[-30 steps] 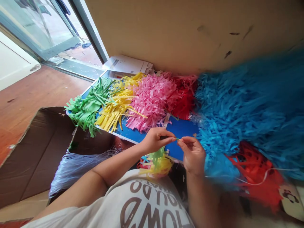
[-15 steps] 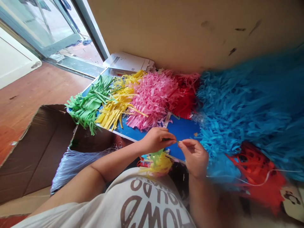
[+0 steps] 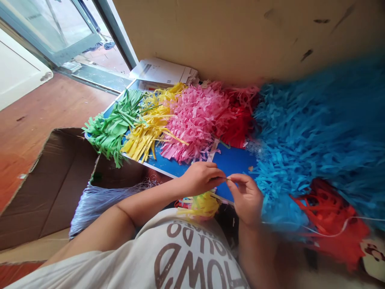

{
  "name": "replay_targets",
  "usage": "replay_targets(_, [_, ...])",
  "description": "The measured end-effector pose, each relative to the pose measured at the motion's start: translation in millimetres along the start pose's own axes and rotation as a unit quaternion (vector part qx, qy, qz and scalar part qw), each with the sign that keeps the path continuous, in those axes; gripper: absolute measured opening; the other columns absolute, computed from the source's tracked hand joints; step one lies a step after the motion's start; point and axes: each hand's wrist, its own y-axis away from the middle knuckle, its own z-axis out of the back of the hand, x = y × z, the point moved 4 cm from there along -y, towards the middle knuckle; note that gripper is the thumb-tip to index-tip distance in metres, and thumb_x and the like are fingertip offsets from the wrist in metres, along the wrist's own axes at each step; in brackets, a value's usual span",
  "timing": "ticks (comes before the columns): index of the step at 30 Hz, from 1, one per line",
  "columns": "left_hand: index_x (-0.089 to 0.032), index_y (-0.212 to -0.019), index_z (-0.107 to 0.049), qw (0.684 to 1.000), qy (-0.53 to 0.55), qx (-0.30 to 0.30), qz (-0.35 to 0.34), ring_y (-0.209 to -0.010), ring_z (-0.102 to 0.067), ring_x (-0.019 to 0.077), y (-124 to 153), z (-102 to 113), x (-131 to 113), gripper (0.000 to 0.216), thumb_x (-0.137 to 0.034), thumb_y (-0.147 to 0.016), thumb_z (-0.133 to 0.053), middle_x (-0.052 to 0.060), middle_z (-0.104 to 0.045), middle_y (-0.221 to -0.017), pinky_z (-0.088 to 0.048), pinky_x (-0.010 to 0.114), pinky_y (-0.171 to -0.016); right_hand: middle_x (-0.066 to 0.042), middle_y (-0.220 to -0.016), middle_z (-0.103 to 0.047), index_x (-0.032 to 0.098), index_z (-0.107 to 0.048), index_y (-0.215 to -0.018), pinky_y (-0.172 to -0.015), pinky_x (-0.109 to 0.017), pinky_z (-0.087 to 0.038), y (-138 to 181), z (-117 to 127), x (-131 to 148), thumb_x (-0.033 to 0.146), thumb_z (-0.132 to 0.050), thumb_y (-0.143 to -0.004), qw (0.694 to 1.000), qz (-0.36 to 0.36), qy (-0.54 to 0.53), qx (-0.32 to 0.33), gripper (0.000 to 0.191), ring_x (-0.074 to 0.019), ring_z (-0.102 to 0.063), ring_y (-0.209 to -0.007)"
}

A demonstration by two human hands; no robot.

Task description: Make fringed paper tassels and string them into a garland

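My left hand [image 3: 202,176] and my right hand [image 3: 247,197] meet fingertip to fingertip above the front edge of the blue tabletop [image 3: 233,162]. Both are closed in a pinch on a thin green paper strip [image 3: 228,179], of which only a tiny bit shows between the fingers. Just below my left hand, a bunch of yellow paper fringe [image 3: 206,205] hangs against my shirt, with some red and pale pieces beside it.
Fringed paper in green [image 3: 116,124], yellow [image 3: 147,134], pink [image 3: 195,120] and red [image 3: 239,124] lies along the table. Blue fringe [image 3: 306,140] is heaped right, red paper [image 3: 333,220] nearer. A cardboard box [image 3: 45,188] and pale strings [image 3: 96,204] are left.
My fingertips have come closer together, and less of the green strip shows between them. Green paper under my left hand is now mostly out of sight. The view has shifted slightly.
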Motion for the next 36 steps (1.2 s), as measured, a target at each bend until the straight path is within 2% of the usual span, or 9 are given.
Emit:
replay_targets(3, [-0.015,-0.105,-0.067,0.999,0.049,0.017,0.009,-0.073,-0.065,0.0133,-0.6,3.9,-0.2,0.026,-0.033,-0.099,-0.049,0.007,-0.07,-0.084,-0.045,0.022,-0.066,-0.003,-0.089,-0.07,0.022,-0.068,-0.09,-0.08,-0.032,-0.056,-0.6,2.3,-0.9,0.032,-0.069,-0.086,1.0,0.004,0.011,-0.004,0.011,-0.0176,-0.067,-0.085])
replay_targets(11, [-0.016,-0.091,-0.064,0.994,0.104,0.012,0.03,-0.072,-0.064,0.0111,-1.9,7.1,5.5,0.016,-0.027,-0.097,-0.053,0.004,-0.072,-0.083,-0.046,0.02,-0.067,-0.005,-0.095,-0.075,0.023,-0.071,-0.1,-0.079,-0.034,-0.058,0.4,0.0,-1.9,0.033,-0.073,-0.084,0.999,-0.015,-0.015,0.027,0.019,-0.0189,-0.07,-0.084])
replay_targets(14, [-0.016,-0.095,-0.065,0.995,0.099,-0.002,0.007,-0.077,-0.065,0.0126,-2.3,9.7,3.7,0.015,-0.027,-0.097,-0.054,0.005,-0.072,-0.087,-0.048,0.022,-0.072,-0.004,-0.089,-0.074,0.023,-0.074,-0.087,-0.077,-0.031,-0.057,-2.1,3.5,3.1,0.033,-0.072,-0.085,0.999,0.01,0.027,0.018,0.011,-0.0183,-0.069,-0.083])
replay_targets(16, [-0.015,-0.102,-0.064,0.998,0.06,-0.021,-0.023,-0.09,-0.067,0.017,-3.3,12.0,0.0,0.017,-0.029,-0.095,-0.058,0.009,-0.072,-0.097,-0.049,0.028,-0.084,-0.003,-0.087,-0.074,0.023,-0.074,-0.082,-0.076,-0.031,-0.056,-3.2,5.3,6.8,0.035,-0.072,-0.085,0.998,0.026,0.061,0.009,0.013,-0.0182,-0.069,-0.081])
replay_targets(18, [-0.015,-0.103,-0.065,0.997,0.032,-0.034,-0.055,-0.094,-0.067,0.0186,-4.3,12.2,-4.3,0.019,-0.031,-0.095,-0.059,0.01,-0.072,-0.098,-0.049,0.031,-0.089,-0.003,-0.086,-0.075,0.023,-0.075,-0.082,-0.075,-0.031,-0.057,-3.2,5.6,9.0,0.038,-0.071,-0.086,0.997,0.026,0.075,0.007,0.016,-0.0184,-0.07,-0.08])
replay_targets(22, [-0.018,-0.095,-0.07,0.993,0.037,-0.055,-0.096,-0.082,-0.067,0.0128,-4.8,7.4,-8.3,0.022,-0.025,-0.099,-0.05,0.007,-0.072,-0.092,-0.051,0.022,-0.075,-0.004,-0.089,-0.076,0.024,-0.077,-0.086,-0.08,-0.033,-0.058,0.1,6.0,9.4,0.041,-0.068,-0.087,0.997,0.004,0.078,-0.002,0.019,-0.0198,-0.071,-0.083])
replay_targets(28, [-0.018,-0.096,-0.073,0.988,0.025,-0.103,-0.11,-0.079,-0.068,0.0119,-5.4,-2.0,-9.1,0.02,-0.026,-0.097,-0.054,0.008,-0.074,-0.09,-0.053,0.021,-0.072,-0.005,-0.09,-0.077,0.024,-0.078,-0.087,-0.08,-0.034,-0.059,9.3,13.0,5.5,0.044,-0.069,-0.086,0.997,-0.025,0.069,-0.039,0.022,-0.0211,-0.072,-0.082])
replay_targets(33, [-0.02,-0.092,-0.075,0.985,0.004,-0.113,-0.128,-0.076,-0.069,0.0118,-12.3,-10.8,-16.1,0.023,-0.031,-0.098,-0.055,0.006,-0.076,-0.088,-0.052,0.023,-0.072,-0.004,-0.091,-0.077,0.024,-0.079,-0.087,-0.081,-0.033,-0.058,15.8,24.9,1.7,0.043,-0.069,-0.086,0.996,-0.026,0.074,-0.053,0.021,-0.0212,-0.072,-0.083])
replay_targets(36, [-0.022,-0.09,-0.074,0.983,-0.013,-0.118,-0.142,-0.077,-0.069,0.0115,-17.3,-15.4,-21.2,0.022,-0.031,-0.097,-0.056,0.004,-0.077,-0.088,-0.051,0.028,-0.082,-0.005,-0.09,-0.077,0.024,-0.079,-0.087,-0.08,-0.034,-0.058,18.5,32.4,-0.9,0.044,-0.069,-0.086,0.994,-0.029,0.079,-0.067,0.022,-0.0214,-0.072,-0.083])
